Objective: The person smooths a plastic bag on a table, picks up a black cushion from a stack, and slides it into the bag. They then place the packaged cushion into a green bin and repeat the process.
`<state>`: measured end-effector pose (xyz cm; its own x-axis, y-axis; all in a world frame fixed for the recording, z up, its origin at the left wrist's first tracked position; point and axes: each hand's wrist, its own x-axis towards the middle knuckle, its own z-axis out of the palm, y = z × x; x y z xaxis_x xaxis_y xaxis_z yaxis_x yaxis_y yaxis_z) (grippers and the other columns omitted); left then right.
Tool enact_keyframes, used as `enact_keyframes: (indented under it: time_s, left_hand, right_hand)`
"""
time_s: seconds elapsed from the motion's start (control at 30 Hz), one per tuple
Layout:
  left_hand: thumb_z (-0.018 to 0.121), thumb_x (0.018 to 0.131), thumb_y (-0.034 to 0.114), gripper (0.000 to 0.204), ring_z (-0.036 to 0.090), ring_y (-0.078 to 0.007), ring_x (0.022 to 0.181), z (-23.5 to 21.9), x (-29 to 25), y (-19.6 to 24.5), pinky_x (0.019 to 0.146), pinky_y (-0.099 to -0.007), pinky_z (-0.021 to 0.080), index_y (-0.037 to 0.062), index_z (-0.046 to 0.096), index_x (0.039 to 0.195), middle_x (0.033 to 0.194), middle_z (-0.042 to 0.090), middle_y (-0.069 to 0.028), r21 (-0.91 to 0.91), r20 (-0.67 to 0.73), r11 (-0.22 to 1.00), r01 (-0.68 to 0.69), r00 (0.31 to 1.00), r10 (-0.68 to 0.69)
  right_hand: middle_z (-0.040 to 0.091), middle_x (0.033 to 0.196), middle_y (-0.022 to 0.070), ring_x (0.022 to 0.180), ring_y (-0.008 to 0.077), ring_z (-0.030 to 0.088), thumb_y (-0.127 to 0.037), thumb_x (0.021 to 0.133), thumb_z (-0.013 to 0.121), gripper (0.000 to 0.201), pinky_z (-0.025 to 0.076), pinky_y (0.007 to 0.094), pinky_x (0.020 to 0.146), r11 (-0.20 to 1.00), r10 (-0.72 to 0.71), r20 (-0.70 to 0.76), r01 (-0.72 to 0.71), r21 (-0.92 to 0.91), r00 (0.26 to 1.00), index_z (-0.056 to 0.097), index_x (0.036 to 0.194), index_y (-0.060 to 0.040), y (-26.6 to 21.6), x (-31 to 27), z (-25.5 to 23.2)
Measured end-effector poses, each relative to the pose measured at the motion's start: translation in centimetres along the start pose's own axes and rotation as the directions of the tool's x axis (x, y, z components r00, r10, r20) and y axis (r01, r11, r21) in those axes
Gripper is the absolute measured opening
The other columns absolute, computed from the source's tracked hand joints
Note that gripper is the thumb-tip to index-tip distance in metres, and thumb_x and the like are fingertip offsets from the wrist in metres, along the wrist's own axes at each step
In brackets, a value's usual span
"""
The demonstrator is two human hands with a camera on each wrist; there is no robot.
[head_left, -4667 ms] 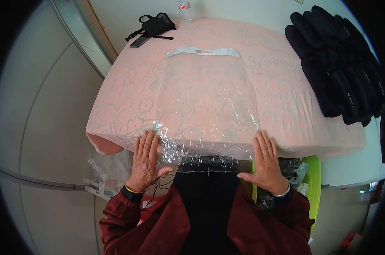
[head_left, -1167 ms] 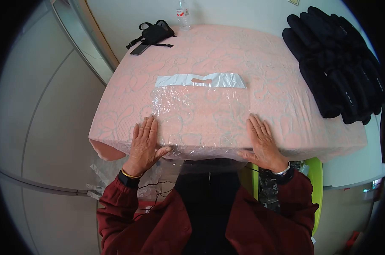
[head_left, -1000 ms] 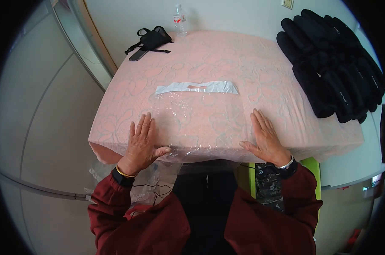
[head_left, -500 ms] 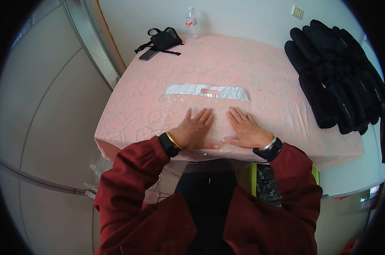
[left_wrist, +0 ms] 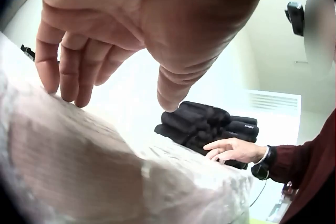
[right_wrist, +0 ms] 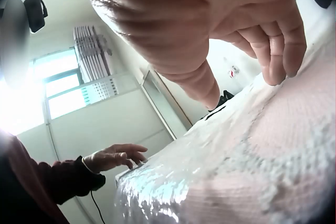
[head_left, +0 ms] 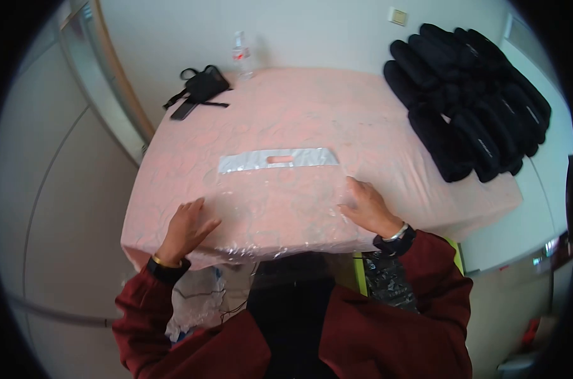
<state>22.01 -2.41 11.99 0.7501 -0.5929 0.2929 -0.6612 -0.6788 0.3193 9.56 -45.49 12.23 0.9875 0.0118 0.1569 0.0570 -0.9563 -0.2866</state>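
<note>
A clear plastic bag with a white handle strip lies flat on the pink cloth, its near part over the table's front edge. At the bag's left side is my left hand, fingers loosely bent and thumb apart, holding nothing. My right hand is by the bag's right side with relaxed fingers. In the left wrist view the fingertips of my left hand meet the cloth surface. The right wrist view shows my right hand with its fingertips down at the surface, thumb apart.
Black padded items are piled at the right back. A black pouch, a phone and a plastic bottle stand or lie at the back left. Below the front edge are crumpled plastic and dark packages.
My hands have moved apart from the middle of the bag to its two sides, the left hand farthest. The head view has shifted, and the bag still lies flat.
</note>
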Motion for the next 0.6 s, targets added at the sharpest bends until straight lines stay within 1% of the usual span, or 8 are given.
enact_keyframes:
  time_s: [0.03,0.07,0.13,0.23,0.33,0.4,0.5,0.6]
  left_hand:
    - [0.074,0.087,0.035,0.063,0.062,-0.0330,0.102,0.6,-0.6,0.4,0.088,-0.0425,0.049,-0.0029,0.053,0.133,0.111,0.065,-0.0200,-0.016,0.008,0.999,-0.038,0.999,0.038]
    - [0.076,0.086,0.026,0.064,0.062,-0.0264,0.096,1.1,-1.0,0.7,0.083,-0.0377,0.051,-0.0017,0.050,0.137,0.108,0.065,-0.0167,-0.181,-0.002,0.983,0.028,1.000,-0.029]
    - [0.078,0.084,0.018,0.068,0.062,-0.0198,0.091,1.4,-1.1,1.9,0.078,-0.0329,0.052,-0.0006,0.046,0.141,0.105,0.066,-0.0134,-0.342,0.015,0.936,0.080,0.997,-0.080]
    - [0.078,0.083,0.010,0.076,0.059,-0.0100,0.088,1.0,-0.8,3.6,0.073,-0.0255,0.050,0.0021,0.039,0.148,0.103,0.064,-0.0077,-0.605,0.185,0.733,0.311,0.950,-0.250]
    - [0.077,0.083,0.008,0.082,0.060,-0.0102,0.088,1.3,-0.5,3.2,0.075,-0.0248,0.050,0.0040,0.033,0.152,0.109,0.063,-0.0081,-0.729,0.203,0.629,0.270,0.963,-0.179]
    - [0.077,0.083,0.007,0.085,0.061,-0.0103,0.088,0.7,-0.3,3.3,0.076,-0.0244,0.051,0.0050,0.029,0.154,0.112,0.062,-0.0082,-0.780,0.202,0.571,0.257,0.966,-0.159]
    - [0.074,0.085,0.001,0.093,0.062,-0.0128,0.086,-1.3,0.5,5.3,0.077,-0.0255,0.052,0.0105,0.019,0.158,0.121,0.056,-0.0081,-0.864,0.026,0.498,0.073,0.994,-0.102]
    - [0.072,0.086,-0.001,0.097,0.064,-0.0143,0.086,-1.0,-0.1,5.0,0.078,-0.0266,0.053,0.0141,0.011,0.159,0.124,0.053,-0.0083,-0.862,0.048,0.504,0.056,0.998,-0.028]
  right_hand:
    - [0.060,0.119,0.0272,0.112,0.0371,0.059,-0.031,0.085,0.074,0.079,0.048,0.0441,0.096,0.989,0.028,-0.045,-0.021,0.150,0.999,0.037,0.142,0.0096,0.1,-0.2,0.5]
    - [0.065,0.110,0.0236,0.099,0.0332,0.065,-0.024,0.082,0.078,0.077,0.053,0.0424,0.087,0.954,0.058,-0.090,-0.029,0.298,0.994,0.040,0.140,0.0090,0.2,-0.5,0.8]
    - [0.065,0.107,0.0211,0.094,0.0292,0.065,-0.023,0.082,0.078,0.073,0.053,0.0389,0.082,0.913,0.157,-0.093,-0.108,0.394,0.983,0.043,0.137,0.0086,0.0,-0.8,1.2]
    - [0.066,0.100,0.0159,0.084,0.0212,0.065,-0.021,0.083,0.078,0.065,0.053,0.0318,0.072,0.796,0.279,-0.074,-0.187,0.576,0.957,0.049,0.133,0.0077,0.3,-0.8,1.4]
    - [0.063,0.086,0.0064,0.068,0.0099,0.058,-0.018,0.088,0.073,0.040,0.046,0.0235,0.059,0.498,0.194,0.219,-0.288,0.818,0.956,0.060,0.117,0.0055,1.0,-0.5,1.3]
    - [0.062,0.082,0.0045,0.064,0.0084,0.055,-0.018,0.090,0.071,0.032,0.044,0.0225,0.055,0.518,0.237,0.191,-0.290,0.805,0.953,0.062,0.111,0.0041,1.0,-0.1,0.7]
    - [0.059,0.075,0.0007,0.056,0.0053,0.050,-0.017,0.093,0.067,0.020,0.041,0.0206,0.049,0.551,0.293,0.152,-0.296,0.780,0.944,0.065,0.100,0.0013,0.3,1.2,-1.5]
    - [0.062,0.075,0.0020,0.051,0.0062,0.049,-0.018,0.095,0.064,0.017,0.039,0.0220,0.044,0.501,0.380,0.085,-0.282,0.818,0.921,0.065,0.093,-0.0017,0.9,3.7,-3.6]
